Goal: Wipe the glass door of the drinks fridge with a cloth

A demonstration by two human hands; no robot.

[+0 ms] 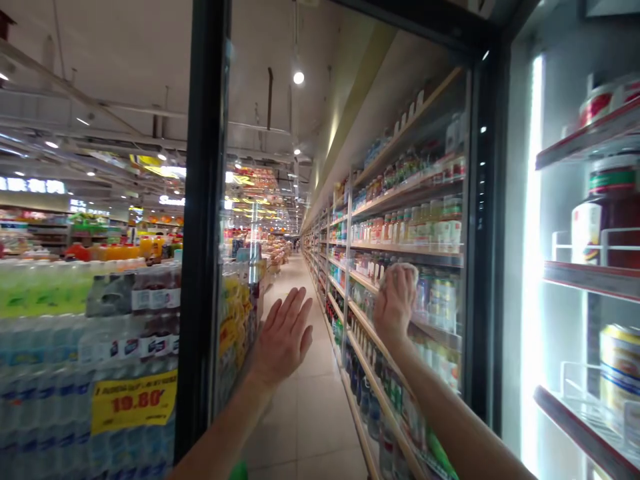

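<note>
Pressed against the glass door (310, 413) of a cooler, my right hand (395, 310) grips a white cloth (407, 272), which shows above the fingers. To the left of it, my left hand (285, 333) lies flat with fingers stretched out, at or near the same pane; contact cannot be made out. Nothing is in my left hand. A black frame (203, 220) borders the glass, and shelves of bottles show in the pane behind both hands.
At right, the lit cooler holds shelves (590, 280) with a dark bottle (613, 213) and a can (620, 367). Stacked packs of bottled water (40, 387) with a yellow price sign (134, 401) stand beyond the door frame at left.
</note>
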